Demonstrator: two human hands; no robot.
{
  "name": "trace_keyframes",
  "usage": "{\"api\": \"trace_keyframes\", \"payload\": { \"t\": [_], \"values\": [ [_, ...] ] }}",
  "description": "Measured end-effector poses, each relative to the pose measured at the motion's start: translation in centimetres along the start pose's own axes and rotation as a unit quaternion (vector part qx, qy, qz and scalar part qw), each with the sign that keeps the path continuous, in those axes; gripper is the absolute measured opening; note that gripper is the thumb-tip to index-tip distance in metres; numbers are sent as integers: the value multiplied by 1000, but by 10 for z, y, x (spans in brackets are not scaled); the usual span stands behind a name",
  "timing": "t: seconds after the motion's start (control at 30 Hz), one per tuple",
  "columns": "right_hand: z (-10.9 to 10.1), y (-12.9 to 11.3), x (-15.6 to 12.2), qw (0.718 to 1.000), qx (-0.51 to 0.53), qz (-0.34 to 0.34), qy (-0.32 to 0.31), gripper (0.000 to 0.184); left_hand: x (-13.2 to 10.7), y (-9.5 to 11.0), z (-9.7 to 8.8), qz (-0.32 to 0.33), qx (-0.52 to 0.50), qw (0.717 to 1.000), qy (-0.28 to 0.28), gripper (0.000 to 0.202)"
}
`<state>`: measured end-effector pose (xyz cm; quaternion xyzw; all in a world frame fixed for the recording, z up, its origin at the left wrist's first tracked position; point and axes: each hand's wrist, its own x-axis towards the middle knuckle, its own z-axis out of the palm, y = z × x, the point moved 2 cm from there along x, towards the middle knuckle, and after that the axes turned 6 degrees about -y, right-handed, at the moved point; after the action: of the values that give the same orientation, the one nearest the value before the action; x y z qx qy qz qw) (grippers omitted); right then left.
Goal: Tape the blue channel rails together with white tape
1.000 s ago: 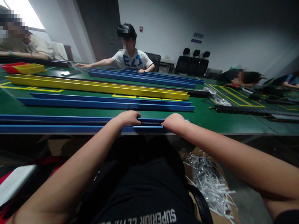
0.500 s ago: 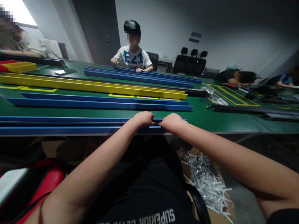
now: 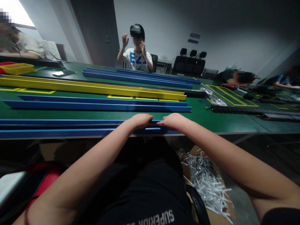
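At the table's near edge lies a long blue channel with two raised walls, running left to right. My left hand rests over its right part, fingers curled down and closed, the tips mostly hidden. Just right of it, a small gap away, my right hand is bent over the same channel, with its fingers pressed together and pointing left. Between the hands a dark piece shows inside the channel; what it is, and exactly what the fingers pinch, I cannot make out.
Beyond lie another blue channel, a long yellow channel and more blue channels on the green table. A person sits opposite, hands raised. A black rail lies right; shredded packing is below.
The person opposite has raised both hands from the blue channels to head height. My hands stay at nearly the same spot on the near channel, slightly wider apart. The view has shifted a little.
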<state>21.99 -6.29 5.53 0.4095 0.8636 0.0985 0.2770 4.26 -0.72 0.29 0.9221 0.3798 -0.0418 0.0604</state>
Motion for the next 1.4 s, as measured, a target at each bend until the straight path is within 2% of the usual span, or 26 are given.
{"api": "trace_keyframes", "payload": {
  "t": [0.13, 0.27, 0.47, 0.67, 0.9, 1.07, 1.17, 1.4],
  "values": [
    [0, 7, -7, 999, 12, -18, 26, 40, -1, -1, 1, -3, -3, 1000, -3, 26],
    [-2, 7, -12, 998, 27, -37, 47, 39, -10, -12, 4, -6, -10, 1000, -5, 31],
    [-5, 3, -8, 998, 25, -46, 42, 39, -25, -28, 7, -8, -11, 1000, -8, 29],
    [-5, 12, -16, 996, 30, -70, 54, 40, -25, -28, 5, -2, -13, 1000, -10, 29],
    [-4, 23, -32, 995, 37, -68, 66, 42, -25, -29, 5, -1, -15, 1000, -9, 29],
    [8, 22, -29, 994, 22, -76, 76, 44, -26, -29, 5, 7, -16, 1000, -1, 28],
    [13, 19, -25, 994, 11, -71, 86, 45, -31, -34, 5, -12, -23, 1000, -12, 27],
    [3, 1, -11, 993, -12, -93, 76, 53, -51, -55, 6, -34, -44, 998, -19, 28]
  ]
}}
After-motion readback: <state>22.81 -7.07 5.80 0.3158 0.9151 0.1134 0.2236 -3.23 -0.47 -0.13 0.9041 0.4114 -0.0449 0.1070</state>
